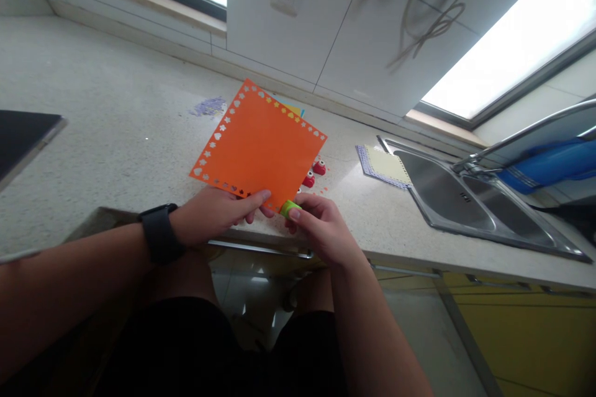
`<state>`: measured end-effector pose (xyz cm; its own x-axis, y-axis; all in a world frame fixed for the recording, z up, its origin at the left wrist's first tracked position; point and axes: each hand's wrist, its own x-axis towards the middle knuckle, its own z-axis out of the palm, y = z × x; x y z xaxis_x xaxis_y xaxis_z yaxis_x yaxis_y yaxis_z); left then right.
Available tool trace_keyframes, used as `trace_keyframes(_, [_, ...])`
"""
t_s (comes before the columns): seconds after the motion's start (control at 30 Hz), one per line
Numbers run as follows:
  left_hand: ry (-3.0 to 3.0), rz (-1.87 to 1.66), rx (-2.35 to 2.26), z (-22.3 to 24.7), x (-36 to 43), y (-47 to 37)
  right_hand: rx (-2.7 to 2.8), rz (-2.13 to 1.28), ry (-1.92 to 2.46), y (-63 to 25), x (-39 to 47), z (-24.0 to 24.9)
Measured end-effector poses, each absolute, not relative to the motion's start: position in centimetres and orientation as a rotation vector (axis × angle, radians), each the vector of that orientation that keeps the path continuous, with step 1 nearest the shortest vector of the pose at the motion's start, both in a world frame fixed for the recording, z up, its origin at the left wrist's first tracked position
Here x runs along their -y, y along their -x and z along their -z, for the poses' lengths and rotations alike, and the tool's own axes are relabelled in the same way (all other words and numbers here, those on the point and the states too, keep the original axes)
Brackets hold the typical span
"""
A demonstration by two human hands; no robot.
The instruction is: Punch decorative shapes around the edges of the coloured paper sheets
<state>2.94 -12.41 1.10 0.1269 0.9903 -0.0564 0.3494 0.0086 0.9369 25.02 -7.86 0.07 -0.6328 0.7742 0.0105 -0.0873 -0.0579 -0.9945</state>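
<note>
Ideally, I'd align the small lime-green plastic punch (287,208), held in the right hand (328,229), evenly with the orange paper square (261,142) — pinched by the left hand (212,212), left of the steel sink (442,192).

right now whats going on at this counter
A person holds an orange sheet in the left hand and a green punch at its near corner in the right. Cut-out shapes line three of its edges and part of the fourth. Red punches sit behind; more sheets lie by the sink.
</note>
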Motion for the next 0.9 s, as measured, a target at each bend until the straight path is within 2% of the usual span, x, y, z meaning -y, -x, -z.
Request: trace_keyframes(0.9, [-1.537, -0.926, -1.405, -1.33, 12.40, -3.27, 1.484, -1.804, 0.700, -25.13, 7.83, 0.06])
